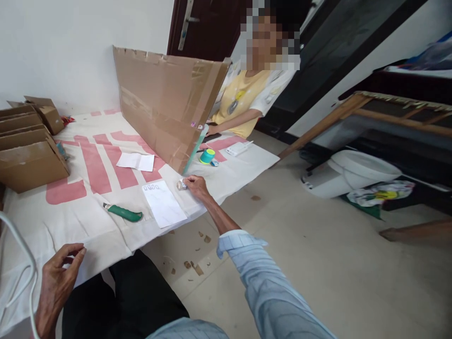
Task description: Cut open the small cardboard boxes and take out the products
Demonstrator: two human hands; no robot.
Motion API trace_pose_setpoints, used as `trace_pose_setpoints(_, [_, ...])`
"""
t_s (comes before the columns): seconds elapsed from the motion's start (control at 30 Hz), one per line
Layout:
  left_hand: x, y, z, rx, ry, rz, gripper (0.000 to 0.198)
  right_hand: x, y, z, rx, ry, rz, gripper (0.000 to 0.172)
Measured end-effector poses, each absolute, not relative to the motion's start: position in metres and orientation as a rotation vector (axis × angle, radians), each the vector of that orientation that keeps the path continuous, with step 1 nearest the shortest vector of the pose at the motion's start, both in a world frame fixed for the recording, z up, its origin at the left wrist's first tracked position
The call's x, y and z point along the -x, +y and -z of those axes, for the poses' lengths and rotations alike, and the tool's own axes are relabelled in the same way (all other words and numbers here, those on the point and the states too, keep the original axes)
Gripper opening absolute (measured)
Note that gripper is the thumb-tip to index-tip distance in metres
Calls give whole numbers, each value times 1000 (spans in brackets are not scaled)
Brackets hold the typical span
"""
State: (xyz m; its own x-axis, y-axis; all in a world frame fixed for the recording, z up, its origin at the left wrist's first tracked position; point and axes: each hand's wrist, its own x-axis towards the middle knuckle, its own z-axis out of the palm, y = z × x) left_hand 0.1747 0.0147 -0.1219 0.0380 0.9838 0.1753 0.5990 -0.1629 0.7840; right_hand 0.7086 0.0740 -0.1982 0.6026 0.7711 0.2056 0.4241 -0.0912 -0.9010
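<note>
My right hand (197, 186) reaches out over the white cloth with red characters (95, 165) and pinches a small shiny silvery object (181, 185) lying on it. My left hand (58, 278) rests near the cloth's front edge with fingers curled, holding nothing that I can see. A white paper sheet (163, 204) lies just left of my right hand. A green-handled utility knife (123, 213) lies further left. A large flat cardboard sheet (165, 101) stands on edge beyond my right hand.
Cardboard boxes (28, 146) are stacked at the left. Another folded paper (136, 161) lies on the cloth. A person in a yellow shirt (247, 101) sits behind the cardboard, near a green tape roll (207, 156). Cardboard scraps litter the tiled floor (192, 268). A white bucket (348, 172) lies right.
</note>
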Motion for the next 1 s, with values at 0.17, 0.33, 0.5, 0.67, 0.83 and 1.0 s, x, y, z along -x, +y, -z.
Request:
trace_pose_setpoints(0.17, [-172, 21, 131, -1815, 1600, -960, 39, -718, 75, 211, 1746, -1107, -279, 25])
trace_pose_setpoints(0.33, [-173, 24, 137, -1796, 1592, -939, 38, -719, 69, 219, 1781, -1547, -23, 25])
trace_pose_setpoints(0.5, [-176, 23, 136, -1761, 1631, -892, 37, -719, 60, 225, 1850, -1753, 147, 31])
trace_pose_setpoints(0.67, [-189, 25, 134, -1706, 1625, -872, 36, -724, 58, 228, 1879, -1761, 170, 34])
trace_pose_setpoints(0.83, [-200, 23, 137, -1618, 1624, -906, 36, -722, 61, 224, 1921, -1775, 153, 36])
trace_pose_setpoints(1.0, [-191, 13, 129, -1655, 1608, -881, 38, -718, 61, 221, 1975, -1772, 128, 34])
